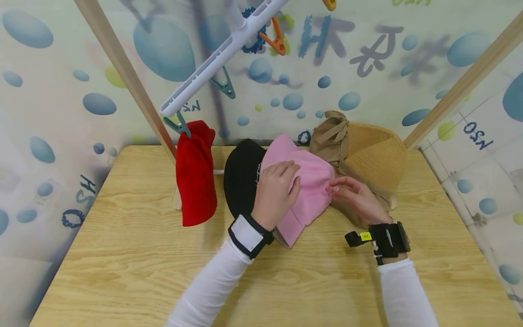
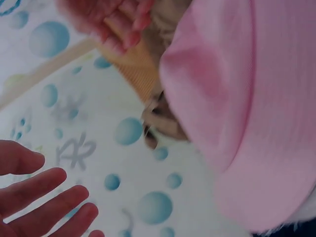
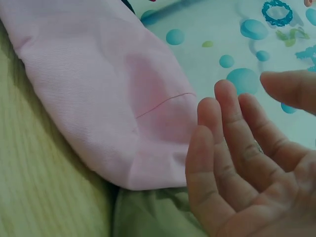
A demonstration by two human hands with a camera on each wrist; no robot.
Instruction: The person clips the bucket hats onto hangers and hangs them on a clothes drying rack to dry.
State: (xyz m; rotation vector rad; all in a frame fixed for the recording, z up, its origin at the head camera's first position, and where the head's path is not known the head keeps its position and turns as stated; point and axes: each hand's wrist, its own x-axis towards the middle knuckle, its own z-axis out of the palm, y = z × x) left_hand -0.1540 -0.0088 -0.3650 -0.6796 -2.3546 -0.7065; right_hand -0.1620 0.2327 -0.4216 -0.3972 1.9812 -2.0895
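A pink bucket hat (image 1: 312, 168) lies on the table, overlapping a black hat (image 1: 243, 175) on its left. Above the pink hat is my left hand (image 1: 275, 193); in the left wrist view its fingers (image 2: 49, 192) are spread, with nothing between them. My right hand (image 1: 357, 200) is beside the crown of the pink hat. Its thumb stands apart from its fingers (image 3: 229, 113) in the right wrist view, and it grips nothing. Behind the right hand, a straw-coloured hat (image 1: 376, 154) with a brown brim and bow (image 1: 337, 125) is partly covered by the pink one.
A red hat (image 1: 196, 177) hangs at the left from a teal clip (image 1: 177, 123) on a white hanger bar (image 1: 220, 59). Further along are another teal clip (image 1: 224, 85) and an orange clip (image 1: 275, 38). Wooden posts (image 1: 126, 77) rise on both sides of the table (image 1: 122, 254).
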